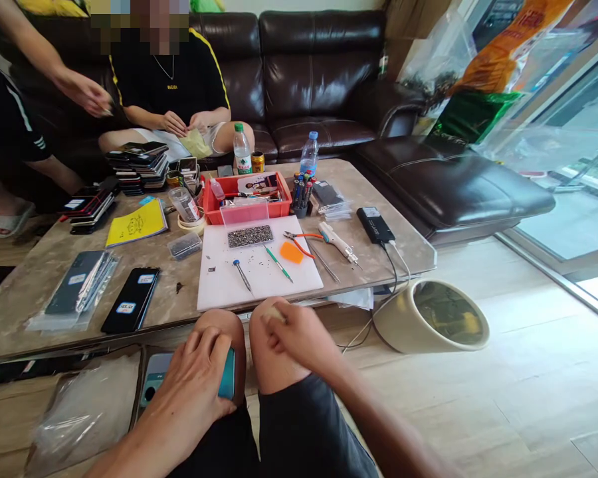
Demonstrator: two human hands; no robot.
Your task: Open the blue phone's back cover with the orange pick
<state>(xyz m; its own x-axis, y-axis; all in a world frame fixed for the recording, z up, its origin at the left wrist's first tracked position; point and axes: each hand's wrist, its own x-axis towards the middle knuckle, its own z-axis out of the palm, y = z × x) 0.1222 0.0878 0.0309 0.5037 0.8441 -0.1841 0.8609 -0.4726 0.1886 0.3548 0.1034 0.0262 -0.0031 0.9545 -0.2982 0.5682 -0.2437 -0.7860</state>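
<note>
On your knees, your left hand (199, 385) grips a teal phone (228, 375); your right hand (294, 332) pinches something small, unclear what.

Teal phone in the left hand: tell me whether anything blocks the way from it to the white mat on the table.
The left hand holds the teal phone on the knee, below the table edge. That edge lies between it and the white mat, where two screwdrivers lie.

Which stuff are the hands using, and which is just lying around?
In use:
left hand on a teal phone
right hand pinching a small pale thing

Lying about:
white mat
red tray
yellow booklet
water bottles
</note>
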